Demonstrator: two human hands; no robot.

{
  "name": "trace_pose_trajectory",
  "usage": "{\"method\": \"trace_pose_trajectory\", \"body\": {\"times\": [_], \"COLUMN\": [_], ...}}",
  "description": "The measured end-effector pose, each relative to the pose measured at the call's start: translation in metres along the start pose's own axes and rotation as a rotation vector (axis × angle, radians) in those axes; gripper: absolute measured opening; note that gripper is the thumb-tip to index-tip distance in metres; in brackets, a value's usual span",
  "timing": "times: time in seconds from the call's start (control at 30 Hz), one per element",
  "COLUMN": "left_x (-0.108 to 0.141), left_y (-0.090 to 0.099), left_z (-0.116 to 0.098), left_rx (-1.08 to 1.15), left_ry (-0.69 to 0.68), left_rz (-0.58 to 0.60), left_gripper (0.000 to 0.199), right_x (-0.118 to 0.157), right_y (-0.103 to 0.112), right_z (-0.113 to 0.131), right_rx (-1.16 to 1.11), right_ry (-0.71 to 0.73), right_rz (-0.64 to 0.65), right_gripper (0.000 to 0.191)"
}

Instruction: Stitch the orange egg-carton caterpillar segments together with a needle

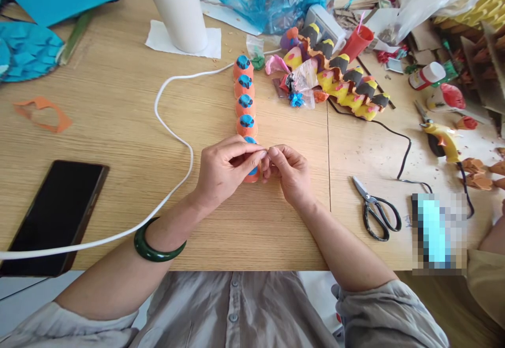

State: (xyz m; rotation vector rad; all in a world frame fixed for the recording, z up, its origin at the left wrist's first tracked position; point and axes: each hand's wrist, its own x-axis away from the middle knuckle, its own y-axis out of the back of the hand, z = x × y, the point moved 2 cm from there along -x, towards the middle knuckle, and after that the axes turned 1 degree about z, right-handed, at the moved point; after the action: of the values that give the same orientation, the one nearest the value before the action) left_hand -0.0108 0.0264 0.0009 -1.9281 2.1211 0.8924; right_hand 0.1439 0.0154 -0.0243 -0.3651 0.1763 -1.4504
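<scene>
My left hand [226, 166] and my right hand [290, 172] meet fingertip to fingertip, both pinched. Whatever lies between the fingers is too small to make out. Directly under and behind them, a strip of orange egg-carton cups [245, 107] runs away from me along the table. Each visible cup is topped with blue clay carrying small dark marks. The near cups are partly covered by my left hand. To the right of the strip, small plastic bags [302, 77] hold bits of coloured clay, with a blue lump [295, 100] beside them.
Scissors [374, 208] lie right of my arm; a yellow glue gun [444, 140] is beyond. Painted carton strips [347, 82] sit at back right. A white cable [173, 143] crosses the left side over a phone [55, 216]. A white bottle [177, 11] stands behind. Another person's arm [493, 243] shows at right.
</scene>
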Motion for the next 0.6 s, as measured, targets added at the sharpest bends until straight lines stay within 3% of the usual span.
{"method": "trace_pose_trajectory", "body": {"times": [0.3, 0.6], "left_x": [-0.0028, -0.0028], "left_y": [0.0059, 0.0063], "left_z": [-0.0011, -0.001], "left_rx": [0.004, 0.006], "left_ry": [0.185, 0.189], "left_rz": [-0.016, -0.019], "left_gripper": [0.021, 0.021], "right_x": [0.0002, -0.0012], "right_y": [0.0029, 0.0038], "right_z": [0.003, 0.0018], "right_rx": [0.082, 0.084], "right_ry": [0.02, 0.017], "right_rz": [-0.071, -0.106], "right_gripper": [0.043, 0.044]}}
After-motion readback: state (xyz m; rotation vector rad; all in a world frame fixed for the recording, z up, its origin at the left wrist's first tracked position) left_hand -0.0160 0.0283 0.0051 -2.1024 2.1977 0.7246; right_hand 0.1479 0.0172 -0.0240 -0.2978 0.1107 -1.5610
